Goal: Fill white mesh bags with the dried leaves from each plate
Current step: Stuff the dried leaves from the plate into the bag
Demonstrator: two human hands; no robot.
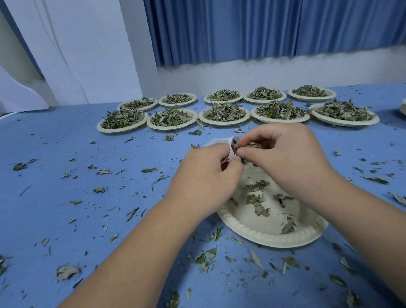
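Your left hand [207,174] pinches the white mesh bag [229,144] by its mouth, just above the near plate [259,235]. That plate holds only a few dried leaves [255,199]. Your right hand [283,155] pinches a clump at the bag's opening. Ten heaped plates [224,124] sit in 2 rows behind. The blue table [58,160] is littered w/ bits, and a blue curtain [261,23] hangs at the back.

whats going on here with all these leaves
A person is filling a white mesh bag with dried leaves. The left hand pinches the bag's mouth open while the right hand feeds a pinch of leaves in, above a nearly emptied paper plate. Ten heaped plates wait in two rows behind, on a leaf-strewn blue table.
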